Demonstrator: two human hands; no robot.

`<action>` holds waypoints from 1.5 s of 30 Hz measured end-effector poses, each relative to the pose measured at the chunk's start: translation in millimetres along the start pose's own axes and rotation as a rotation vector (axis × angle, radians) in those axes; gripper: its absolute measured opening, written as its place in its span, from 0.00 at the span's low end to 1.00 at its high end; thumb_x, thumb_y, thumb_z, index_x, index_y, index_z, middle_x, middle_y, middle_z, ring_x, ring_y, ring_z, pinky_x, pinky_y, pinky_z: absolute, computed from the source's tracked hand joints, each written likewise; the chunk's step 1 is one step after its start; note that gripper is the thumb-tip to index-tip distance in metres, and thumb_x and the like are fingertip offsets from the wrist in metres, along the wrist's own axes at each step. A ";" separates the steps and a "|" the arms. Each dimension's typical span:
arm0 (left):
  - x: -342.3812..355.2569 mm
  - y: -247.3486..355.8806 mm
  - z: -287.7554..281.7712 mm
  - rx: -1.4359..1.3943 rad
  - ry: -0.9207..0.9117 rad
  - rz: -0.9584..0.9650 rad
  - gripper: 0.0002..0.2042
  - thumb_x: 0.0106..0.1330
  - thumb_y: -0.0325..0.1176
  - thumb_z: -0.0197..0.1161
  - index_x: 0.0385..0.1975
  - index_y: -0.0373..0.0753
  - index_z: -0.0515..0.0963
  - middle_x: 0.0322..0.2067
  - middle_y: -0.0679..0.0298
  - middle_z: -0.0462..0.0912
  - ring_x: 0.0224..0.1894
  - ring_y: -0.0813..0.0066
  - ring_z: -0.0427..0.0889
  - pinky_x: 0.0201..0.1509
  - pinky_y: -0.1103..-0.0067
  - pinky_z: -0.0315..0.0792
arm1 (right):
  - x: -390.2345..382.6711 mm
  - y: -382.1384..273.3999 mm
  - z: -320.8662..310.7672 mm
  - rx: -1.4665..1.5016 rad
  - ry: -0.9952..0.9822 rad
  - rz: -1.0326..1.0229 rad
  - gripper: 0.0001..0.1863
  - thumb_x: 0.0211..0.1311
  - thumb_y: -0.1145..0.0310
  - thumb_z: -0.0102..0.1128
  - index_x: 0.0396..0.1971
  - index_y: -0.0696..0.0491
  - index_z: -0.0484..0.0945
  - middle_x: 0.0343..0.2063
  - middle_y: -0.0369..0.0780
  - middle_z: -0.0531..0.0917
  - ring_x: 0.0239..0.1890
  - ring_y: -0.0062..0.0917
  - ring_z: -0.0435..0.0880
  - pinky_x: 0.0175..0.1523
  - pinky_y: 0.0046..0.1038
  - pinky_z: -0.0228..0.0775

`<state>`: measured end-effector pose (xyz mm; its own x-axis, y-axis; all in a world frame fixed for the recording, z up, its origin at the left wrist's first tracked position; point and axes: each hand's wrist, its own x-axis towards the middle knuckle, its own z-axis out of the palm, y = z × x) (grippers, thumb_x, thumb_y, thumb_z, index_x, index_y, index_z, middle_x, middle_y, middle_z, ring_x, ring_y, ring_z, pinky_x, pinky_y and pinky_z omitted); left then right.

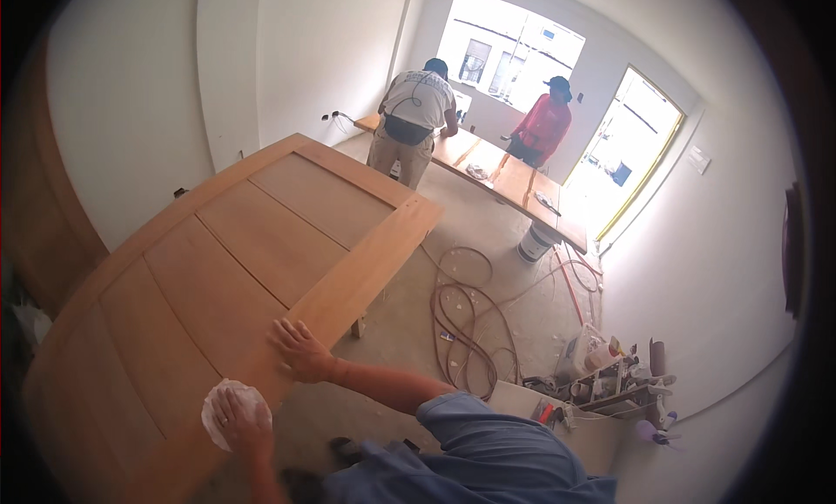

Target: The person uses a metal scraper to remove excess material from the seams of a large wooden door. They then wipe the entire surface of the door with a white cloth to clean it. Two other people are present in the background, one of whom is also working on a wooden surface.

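Remotely I see the wooden door (252, 234), the right hand (303, 351) on its near edge with fingers released, and the left hand (246, 427) over the white cloth (211, 417) on this door, whether grasping I cannot tell.

A warm orange-brown is shown by the wooden panel (226, 273), which is crossed by thin dark lines. The cloth (210, 419) is coloured white, and the near sleeve (505, 434) is dyed blue. The farther panel (514, 180) is striped with darker brown bands. A red shirt (549, 125) and a white shirt (418, 96) with dark print are worn by co-workers. The hose (434, 321) is tinted reddish brown; the doorway (646, 189) is edged in yellow.
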<state>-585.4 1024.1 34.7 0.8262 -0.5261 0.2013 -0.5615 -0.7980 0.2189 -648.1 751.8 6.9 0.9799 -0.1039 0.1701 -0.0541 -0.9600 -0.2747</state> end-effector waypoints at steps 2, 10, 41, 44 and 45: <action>-23.3 -68.9 3.9 0.046 0.129 -0.049 0.37 0.79 0.54 0.60 0.81 0.39 0.65 0.82 0.52 0.64 0.85 0.44 0.59 0.87 0.51 0.52 | -22.3 14.5 -11.9 0.016 -0.002 -0.044 0.41 0.83 0.47 0.49 0.84 0.56 0.57 0.84 0.57 0.56 0.88 0.52 0.50 0.88 0.56 0.41; -107.0 -377.8 -41.0 0.374 0.026 -0.870 0.37 0.85 0.60 0.50 0.84 0.42 0.61 0.83 0.54 0.63 0.85 0.49 0.59 0.86 0.53 0.54 | -73.7 11.7 -64.4 -0.005 0.008 0.087 0.39 0.85 0.46 0.49 0.83 0.57 0.60 0.84 0.54 0.58 0.86 0.52 0.54 0.88 0.52 0.43; -248.2 -773.5 -170.5 0.477 0.389 -1.103 0.36 0.81 0.56 0.58 0.81 0.40 0.66 0.81 0.51 0.66 0.79 0.39 0.67 0.81 0.47 0.64 | 123.6 -304.3 72.8 -0.113 -0.188 -0.110 0.39 0.87 0.47 0.42 0.85 0.56 0.57 0.86 0.52 0.56 0.89 0.49 0.48 0.88 0.54 0.35; -217.8 -641.3 -95.6 0.572 0.653 -0.605 0.38 0.81 0.55 0.56 0.82 0.37 0.63 0.80 0.50 0.66 0.78 0.44 0.71 0.80 0.56 0.68 | 116.6 -311.6 70.8 -0.119 -0.197 -0.072 0.38 0.87 0.47 0.41 0.85 0.57 0.58 0.86 0.52 0.57 0.88 0.50 0.49 0.88 0.54 0.35; -199.8 -553.2 -99.2 0.644 0.376 -0.621 0.37 0.80 0.54 0.57 0.82 0.36 0.64 0.80 0.47 0.67 0.77 0.44 0.72 0.79 0.58 0.70 | 117.0 -307.2 72.0 -0.115 -0.195 -0.079 0.38 0.87 0.47 0.42 0.85 0.57 0.58 0.86 0.51 0.57 0.88 0.50 0.49 0.88 0.54 0.36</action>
<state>-444.3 1599.9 -31.8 0.8357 0.0825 0.5430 0.1948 -0.9689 -0.1525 -503.1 1053.3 43.0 0.9999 0.0146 -0.0024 0.0140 -0.9877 -0.1559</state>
